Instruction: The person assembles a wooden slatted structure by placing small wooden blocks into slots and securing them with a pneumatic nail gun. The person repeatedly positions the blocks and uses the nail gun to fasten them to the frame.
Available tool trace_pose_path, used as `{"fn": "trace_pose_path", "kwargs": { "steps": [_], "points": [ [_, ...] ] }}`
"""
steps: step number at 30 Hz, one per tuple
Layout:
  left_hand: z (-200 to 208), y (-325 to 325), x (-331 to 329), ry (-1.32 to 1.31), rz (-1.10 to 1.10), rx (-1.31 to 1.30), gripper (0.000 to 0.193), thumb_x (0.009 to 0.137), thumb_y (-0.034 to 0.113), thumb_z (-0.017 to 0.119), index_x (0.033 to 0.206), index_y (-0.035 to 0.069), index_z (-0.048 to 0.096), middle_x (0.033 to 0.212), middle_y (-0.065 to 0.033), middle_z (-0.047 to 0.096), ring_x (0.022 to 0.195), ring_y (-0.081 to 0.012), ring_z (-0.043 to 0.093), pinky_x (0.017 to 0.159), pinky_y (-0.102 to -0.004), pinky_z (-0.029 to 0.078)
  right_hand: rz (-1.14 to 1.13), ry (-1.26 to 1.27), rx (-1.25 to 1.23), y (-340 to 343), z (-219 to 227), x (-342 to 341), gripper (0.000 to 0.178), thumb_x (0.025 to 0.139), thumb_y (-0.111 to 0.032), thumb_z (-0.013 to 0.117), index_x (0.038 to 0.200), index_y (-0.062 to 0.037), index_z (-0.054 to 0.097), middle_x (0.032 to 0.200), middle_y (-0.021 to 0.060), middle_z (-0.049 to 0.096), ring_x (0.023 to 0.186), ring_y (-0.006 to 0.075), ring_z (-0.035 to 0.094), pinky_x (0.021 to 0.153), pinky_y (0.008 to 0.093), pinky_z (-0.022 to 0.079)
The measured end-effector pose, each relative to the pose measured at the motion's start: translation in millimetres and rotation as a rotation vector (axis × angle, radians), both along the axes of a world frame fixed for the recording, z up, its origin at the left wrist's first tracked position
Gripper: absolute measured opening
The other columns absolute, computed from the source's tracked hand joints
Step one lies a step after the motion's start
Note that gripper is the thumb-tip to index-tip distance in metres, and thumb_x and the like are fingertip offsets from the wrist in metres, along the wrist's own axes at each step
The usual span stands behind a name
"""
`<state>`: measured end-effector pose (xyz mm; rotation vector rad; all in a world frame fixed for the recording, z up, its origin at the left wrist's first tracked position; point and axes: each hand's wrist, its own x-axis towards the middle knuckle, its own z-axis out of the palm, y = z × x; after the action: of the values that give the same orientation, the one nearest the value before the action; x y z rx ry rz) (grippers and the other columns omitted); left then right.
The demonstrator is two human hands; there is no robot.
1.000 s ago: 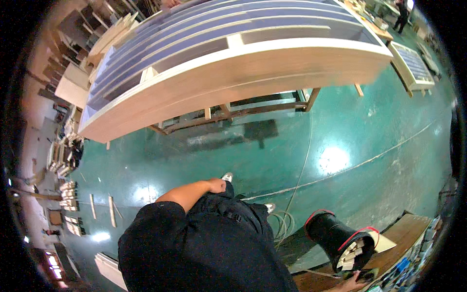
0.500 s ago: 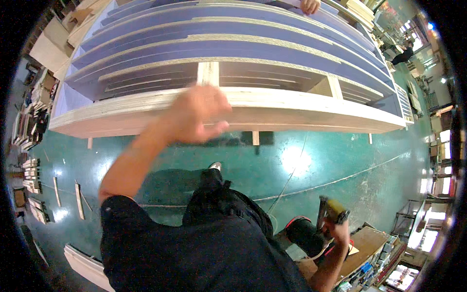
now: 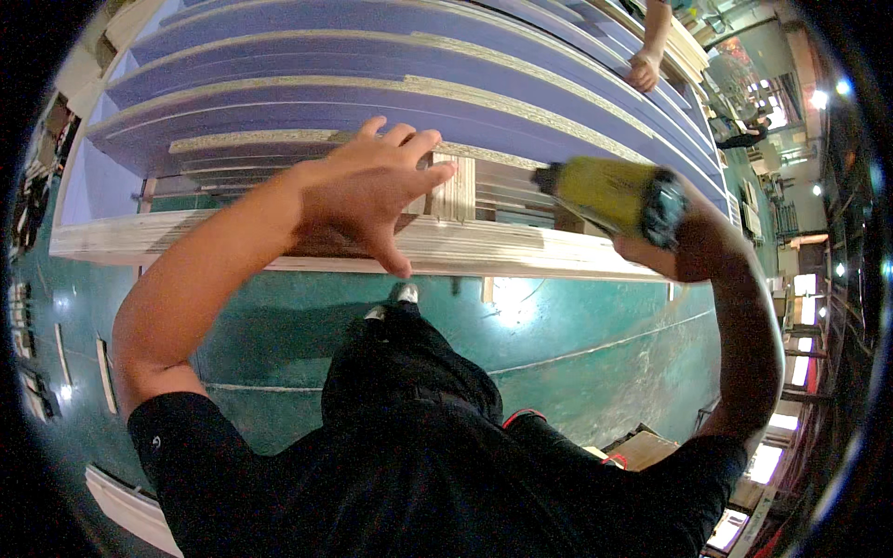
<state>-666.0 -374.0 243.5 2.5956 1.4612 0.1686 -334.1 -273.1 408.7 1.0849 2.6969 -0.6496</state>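
Left hand [image 3: 365,193] open, fingers spread and slightly curled, above the front rail [image 3: 539,249] of a big wooden frame [image 3: 79,232], just left of a short upright block [image 3: 454,189]. Thumb points down toward the near side; can't tell whether any finger touches wood. Right hand [image 3: 686,240] closed around a yellow-and-black power tool [image 3: 605,193], a bit blurred, held over the right part of the same rail. Tool's narrow black nose points left toward the block, apart from it; the handle is mostly hidden by the hand.

The frame spans the far half of the scene, with long slats [image 3: 307,84] running left to right, bare wood along the edges, pale purple on the faces. Block sits between front rail and nearest slat. At the far right, a co-worker's hand [image 3: 644,71] is down at the slats; can't tell if it grips anything.

Nearer: the person's black shirt [image 3: 409,493], dark trousers [image 3: 400,367] and light shoes [image 3: 407,292] on a green floor [image 3: 577,321] with a pale line crossing it. Near right, a black tub [image 3: 551,435] with red trim, partly covered by the shirt. Left floor has loose wood strips [image 3: 106,374]; near left, pale boards [image 3: 128,507].
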Motion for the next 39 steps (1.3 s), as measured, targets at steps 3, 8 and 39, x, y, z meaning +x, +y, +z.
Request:
{"fn": "trace_pose_path", "kwargs": {
  "steps": [3, 8, 39],
  "points": [
    [1.7, 3.9, -3.7, -0.024, 0.026, -0.094, 0.129, 0.042, 0.064, 0.09, 0.149, 0.008, 0.045, 0.15, -0.0284, 0.038, 0.136, -0.0455, 0.04, 0.113, -0.0538, 0.032, 0.005, -0.221, -0.147, 30.3, -10.8, -87.5, 0.071, 0.075, -0.023, 0.083, 0.135, -0.0039, 0.049, 0.115, 0.016, 0.068, 0.108, 0.0265, 0.065, 0.098, 0.0378, 0.052],
    [-3.9, -0.3, -1.5, -0.061, 0.021, 0.007, 0.113, 0.051, 0.057, 0.09, 0.143, 0.003, 0.051, 0.145, -0.0241, 0.042, 0.131, -0.0395, 0.044, 0.106, -0.0534, 0.037, 0.237, -0.108, -0.308, 86.7, -57.3, -102.2, 0.062, 0.075, -0.022, 0.08, 0.128, -0.0033, 0.055, 0.108, 0.0157, 0.07, 0.103, 0.0266, 0.067, 0.096, 0.0384, 0.053],
    [-5.8, 2.4, -1.3, -0.118, 0.011, -0.008, 0.097, 0.046, 0.056, 0.087, 0.121, -0.002, 0.067, 0.145, -0.0283, 0.041, 0.131, -0.0436, 0.041, 0.114, -0.0516, 0.032, 0.332, -0.229, -0.338, 97.1, -62.7, -124.8, 0.065, 0.076, -0.025, 0.082, 0.131, -0.0041, 0.055, 0.121, 0.014, 0.067, 0.113, 0.0257, 0.063, 0.103, 0.0388, 0.049]
  ]
}}
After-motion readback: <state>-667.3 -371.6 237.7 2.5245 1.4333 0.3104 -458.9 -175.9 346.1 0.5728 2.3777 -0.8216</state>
